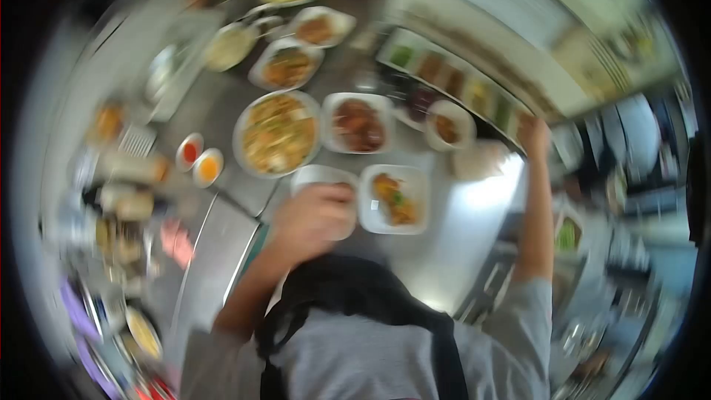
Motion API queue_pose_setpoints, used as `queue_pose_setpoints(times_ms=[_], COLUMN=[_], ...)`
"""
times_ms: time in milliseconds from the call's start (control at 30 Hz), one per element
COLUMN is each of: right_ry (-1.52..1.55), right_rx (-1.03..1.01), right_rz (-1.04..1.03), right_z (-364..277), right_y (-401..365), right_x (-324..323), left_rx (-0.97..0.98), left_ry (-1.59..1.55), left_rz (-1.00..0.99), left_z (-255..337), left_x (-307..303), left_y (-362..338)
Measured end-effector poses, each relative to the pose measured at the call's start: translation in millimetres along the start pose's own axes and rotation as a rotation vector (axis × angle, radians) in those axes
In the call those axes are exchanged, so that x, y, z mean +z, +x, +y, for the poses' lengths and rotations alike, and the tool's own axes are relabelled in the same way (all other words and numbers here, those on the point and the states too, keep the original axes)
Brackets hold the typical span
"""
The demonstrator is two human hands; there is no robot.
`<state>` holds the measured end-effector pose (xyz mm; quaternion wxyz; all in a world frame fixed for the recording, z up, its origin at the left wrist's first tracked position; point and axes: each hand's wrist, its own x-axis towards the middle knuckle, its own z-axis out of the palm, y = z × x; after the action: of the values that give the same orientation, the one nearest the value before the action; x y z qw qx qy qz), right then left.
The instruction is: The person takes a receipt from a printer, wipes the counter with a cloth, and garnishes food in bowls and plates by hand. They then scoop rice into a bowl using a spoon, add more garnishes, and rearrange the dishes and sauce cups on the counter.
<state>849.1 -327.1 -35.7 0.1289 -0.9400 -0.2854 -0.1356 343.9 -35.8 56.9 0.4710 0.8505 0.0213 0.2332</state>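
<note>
My left hand (317,216) is closed, its fingers curled over a white square bowl (307,175) on the steel counter. What it holds is hidden by the fingers and blur. Beside that bowl, to the right, sits a white square bowl of food with green garnish (397,200). My right hand (532,133) reaches out to the near right end of a long topping rack (452,80) with several compartments. Its fingers are smeared by motion. Close to its left are a round white bowl of brown food (447,126) and a pale rounded thing (478,160).
Behind my left hand stand a large round bowl of yellowish food (278,135) and a square dish of glossy brown meat (360,124). Two small cups, red sauce (190,152) and orange sauce (208,168), sit left. More filled dishes (287,65) stand farther back; bottles (122,201) line the left.
</note>
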Motion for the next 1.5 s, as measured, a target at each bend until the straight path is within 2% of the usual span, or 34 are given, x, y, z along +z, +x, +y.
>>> queue_pose_setpoints(times_ms=[33, 67, 100, 167, 233, 267, 367, 433, 467, 567, 667, 767, 900, 1000, 1100, 1200, 1300, 1400, 1500], right_ry=[0.059, 0.170, 0.160, 0.065, 0.031, 0.018, -0.168, -0.224, -0.251, -0.084, 0.240, 0.259, 0.350, 0.575, 0.556, 0.278, 0.197, 0.188, 0.069], right_rx=[0.134, -0.116, -0.061, -0.087, -0.194, -0.255, -0.160, -0.204, -0.228, -0.028, 0.214, 0.143, 0.125, 0.320, 0.372, 0.248, 0.166, 0.107, 0.303], right_rz=[-0.041, -0.038, -0.108, -0.221, -0.138, -0.087, -0.196, -0.181, -0.171, -0.127, -0.181, -0.037, -0.067, -0.191, -0.227, -0.033, 0.034, -0.073, -0.183], right_z=[-39, -36, -45, -67, -60, -67, -80, -46, -50, -58, -59, -48, -33, -18, -19, -15, -11, -22, -63], right_y=[1, 2, 2, 7, 14, 15, 19, 29, 33, 28, 29, 32, 36, 44, 46, 49, 49, 39, 30], right_x=[-20, -21, -22, -24, -7, -3, -5, 34, 32, 11, -16, -24, -31, -19, -18, -7, 0, -7, -34], left_rx=[-0.124, -0.420, -0.449, -0.555, -0.674, -0.648, -0.608, -0.614, -0.635, -0.673, -0.656, -0.656, -0.679, -0.680, -0.688, -0.712, -0.710, -0.709, -0.726], left_ry=[0.354, 0.309, 0.516, 0.799, 0.846, 0.909, 1.076, 1.161, 1.161, 1.162, 1.170, 1.173, 1.184, 1.194, 1.201, 1.196, 1.196, 1.200, 1.197], left_rz=[0.228, 0.399, 0.389, 0.364, 0.331, 0.352, 0.390, 0.434, 0.454, 0.492, 0.502, 0.513, 0.522, 0.529, 0.520, 0.516, 0.525, 0.521, 0.522], left_z=[-31, -36, -64, -86, -103, -106, -107, -115, -118, -124, -124, -125, -128, -128, -128, -128, -129, -130, -129], left_x=[-11, -22, -41, -54, -53, -50, -45, -41, -40, -39, -39, -38, -37, -36, -37, -37, -37, -38, -36], left_y=[-37, -66, -108, -164, -215, -217, -217, -211, -210, -212, -214, -212, -212, -213, -213, -212, -211, -213, -210])
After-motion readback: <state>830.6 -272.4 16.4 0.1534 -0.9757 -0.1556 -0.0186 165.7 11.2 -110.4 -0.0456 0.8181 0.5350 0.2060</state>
